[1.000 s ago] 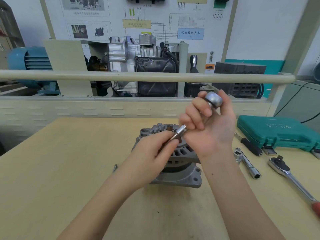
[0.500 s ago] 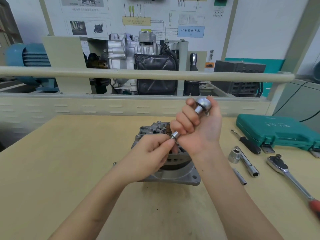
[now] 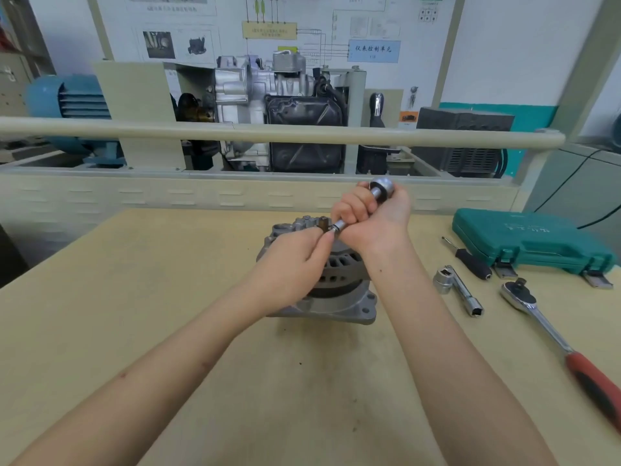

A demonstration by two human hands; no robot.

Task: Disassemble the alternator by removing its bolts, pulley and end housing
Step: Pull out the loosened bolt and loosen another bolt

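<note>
The left hand [image 3: 295,260] reaches in over the alternator [image 3: 336,290], which sits mid-table [image 3: 134,331], fingertips pinching the lower end of a driver [image 3: 361,208]. The right hand [image 3: 373,223] has its fingers curled round the tilted driver's shaft. Toward the right edge lie a socket [image 3: 443,280], ratchet [image 3: 551,331] and case [image 3: 531,240].

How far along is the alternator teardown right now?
Early stage. Nothing looks removed: the grey metal alternator stands in one piece on the wooden table. In hand: the right hand grips a silver spinner driver with a round knob, while the left hand pinches its tip at the alternator's top. The pulley is not visible. The red-handled ratchet lies unused. Bolts, pulley and end housing remain.
</note>
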